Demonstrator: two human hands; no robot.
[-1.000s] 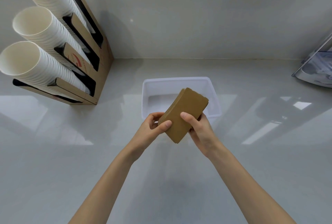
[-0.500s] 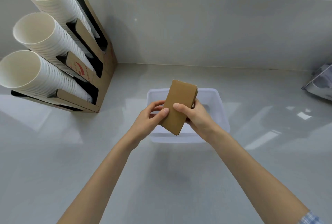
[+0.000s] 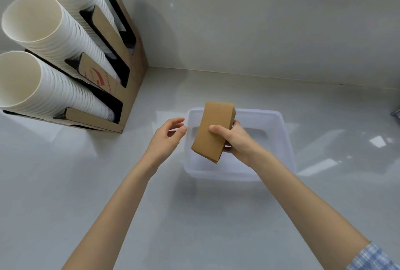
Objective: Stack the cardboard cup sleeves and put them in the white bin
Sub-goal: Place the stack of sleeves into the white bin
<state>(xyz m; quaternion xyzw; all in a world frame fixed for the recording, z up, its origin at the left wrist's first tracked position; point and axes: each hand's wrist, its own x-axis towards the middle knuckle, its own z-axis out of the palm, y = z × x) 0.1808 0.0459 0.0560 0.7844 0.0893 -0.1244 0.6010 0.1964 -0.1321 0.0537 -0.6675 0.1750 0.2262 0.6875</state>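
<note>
A stack of brown cardboard cup sleeves (image 3: 213, 131) is held tilted above the left half of the white bin (image 3: 279, 137). My right hand (image 3: 237, 139) grips the stack from its right side, thumb across the top face. My left hand (image 3: 166, 137) hovers just left of the bin's rim with its fingers apart, holding nothing and a short gap away from the stack. The bin stands on the grey counter, its inside partly hidden by the stack and my right hand.
A cardboard cup dispenser (image 3: 127, 87) with three slanted rows of white paper cups (image 3: 43, 38) stands at the back left against the wall. A metallic object (image 3: 397, 114) shows at the right edge. The glossy counter (image 3: 194, 215) spreads in front.
My left hand has let go of the stack and moved left of the bin. My right hand alone now holds the stack over the bin. The camera has come closer.
</note>
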